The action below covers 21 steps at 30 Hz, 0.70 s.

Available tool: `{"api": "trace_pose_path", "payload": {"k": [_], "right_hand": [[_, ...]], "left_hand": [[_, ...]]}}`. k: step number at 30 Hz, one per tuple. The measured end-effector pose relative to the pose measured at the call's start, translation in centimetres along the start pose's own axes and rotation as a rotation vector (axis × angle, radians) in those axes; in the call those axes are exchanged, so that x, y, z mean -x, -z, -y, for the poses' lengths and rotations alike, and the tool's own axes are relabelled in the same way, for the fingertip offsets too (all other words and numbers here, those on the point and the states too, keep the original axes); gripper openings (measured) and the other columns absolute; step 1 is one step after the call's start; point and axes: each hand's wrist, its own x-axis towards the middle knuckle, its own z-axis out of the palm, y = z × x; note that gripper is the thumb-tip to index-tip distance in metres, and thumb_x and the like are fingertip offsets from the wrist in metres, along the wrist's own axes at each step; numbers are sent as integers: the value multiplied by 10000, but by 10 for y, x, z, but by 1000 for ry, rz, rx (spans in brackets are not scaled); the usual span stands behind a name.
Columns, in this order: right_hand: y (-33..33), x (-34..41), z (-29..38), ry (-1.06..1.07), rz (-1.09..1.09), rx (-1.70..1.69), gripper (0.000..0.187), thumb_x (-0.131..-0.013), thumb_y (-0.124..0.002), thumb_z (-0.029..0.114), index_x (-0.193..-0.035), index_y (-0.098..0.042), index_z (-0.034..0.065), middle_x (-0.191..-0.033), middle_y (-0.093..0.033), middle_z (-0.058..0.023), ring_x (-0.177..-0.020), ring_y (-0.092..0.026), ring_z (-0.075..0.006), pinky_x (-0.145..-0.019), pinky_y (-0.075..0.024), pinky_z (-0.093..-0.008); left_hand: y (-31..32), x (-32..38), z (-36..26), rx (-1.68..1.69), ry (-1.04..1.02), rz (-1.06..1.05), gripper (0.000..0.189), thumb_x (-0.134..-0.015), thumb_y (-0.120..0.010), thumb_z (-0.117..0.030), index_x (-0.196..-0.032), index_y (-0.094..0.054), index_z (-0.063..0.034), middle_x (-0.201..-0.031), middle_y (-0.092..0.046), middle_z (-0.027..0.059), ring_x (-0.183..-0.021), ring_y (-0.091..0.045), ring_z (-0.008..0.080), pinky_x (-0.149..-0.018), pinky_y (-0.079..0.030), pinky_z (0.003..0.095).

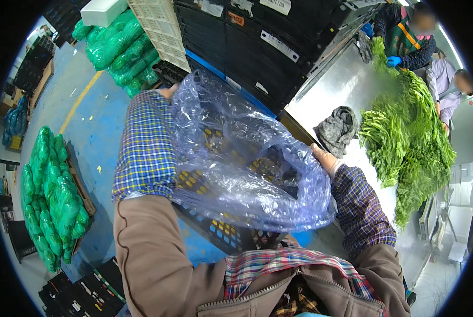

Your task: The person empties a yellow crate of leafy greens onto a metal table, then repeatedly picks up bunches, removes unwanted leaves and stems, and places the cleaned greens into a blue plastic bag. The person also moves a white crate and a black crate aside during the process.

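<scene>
A translucent bluish plastic bag [236, 206] is spread open in front of me, over a black perforated plastic crate [220, 232]. Through the film I see yellow patches below the crate's holes. My left hand [169, 92] holds the far left edge of the bag; the sleeve and the film hide most of it. On the opposite side, my right hand [324, 159] grips the bag's rim, its fingers partly covered by the plastic. Close to that hand a crumpled grey cloth [337, 128] lies on a metal table [321, 89].
Leafy green vegetables [406, 138] are heaped on the table, with two people beyond. Stacked black crates [236, 47] rise directly ahead. Green net sacks [54, 198] sit on a pallet at left; more sacks [117, 43] are piled farther off, under a white foam box [101, 12].
</scene>
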Motion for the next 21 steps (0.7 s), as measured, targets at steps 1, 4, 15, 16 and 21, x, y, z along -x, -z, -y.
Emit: {"api": "trace_pose_path", "payload": {"k": [1, 4, 15, 16, 21], "right_hand": [[9, -1, -12, -168, -147, -48, 535, -968, -345, 443, -1227, -506, 2, -1197, -557, -143, -1053, -547, -221, -940, -417, -342], [31, 11, -59, -56, -102, 59, 396, -926, -509, 305, -1225, -520, 46, -1114, -617, -93, -976, -597, -192, -848, -484, -339], [-57, 157, -19, 1077, -170, 1313, 688, -626, -727, 101, -1262, -471, 44, -1033, -565, -122, -963, -538, -300, -943, -393, -429], [-67, 162, -21, 998, -96, 1527, 665, -625, -731, 130, -1242, -493, 55, -970, -575, -99, -916, -544, -283, -932, -395, -437], [-84, 156, -68, 1277, 273, 1219, 284, -649, -645, 89, -931, -628, 110, -777, -560, -29, -724, -545, -231, -675, -431, -367]], "left_hand": [[1, 13, 21, -24, 35, 56, 628, -917, -376, -483, -1412, -291, -105, -1392, -395, 112, -1282, -354, 241, -1082, -215, 380], [17, 62, 74, -99, 146, 201, 616, -918, -414, -440, -1410, -293, -89, -1365, -426, 127, -1255, -389, 233, -1069, -238, 353], [9, 270, 105, 293, -65, -263, 486, -901, -526, -231, -1326, -415, -24, -1101, -603, 87, -1067, -508, 166, -944, -385, 300], [0, 277, 106, 431, -18, -217, 447, -898, -529, -211, -1292, -439, -21, -1045, -607, 74, -1004, -520, 152, -896, -402, 290], [-36, 296, 134, 576, 110, -237, 222, -887, -505, -105, -1086, -565, -28, -872, -605, 7, -748, -525, 98, -692, -444, 254]]}}
